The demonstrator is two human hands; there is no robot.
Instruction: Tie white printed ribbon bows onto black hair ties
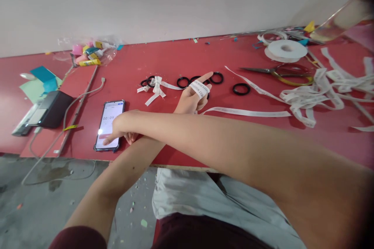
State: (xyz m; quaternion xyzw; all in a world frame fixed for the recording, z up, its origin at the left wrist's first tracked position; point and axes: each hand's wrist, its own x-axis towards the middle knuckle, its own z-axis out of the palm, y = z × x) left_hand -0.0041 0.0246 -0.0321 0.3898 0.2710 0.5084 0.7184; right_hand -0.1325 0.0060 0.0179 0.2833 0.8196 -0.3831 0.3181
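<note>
Arms crossed over the red tabletop (175, 54). Right hand (119, 128) flat, fingers spread, tapping the smartphone (110, 124) near the front edge. Left hand (194, 95) open, printed ribbon (199, 87) wrapped round its fingers, just beside black rings (216, 78)

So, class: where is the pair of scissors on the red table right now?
In the head view, the yellow-handled metal scissors lie at the red table's far right, just below the white ribbon spool.
</note>
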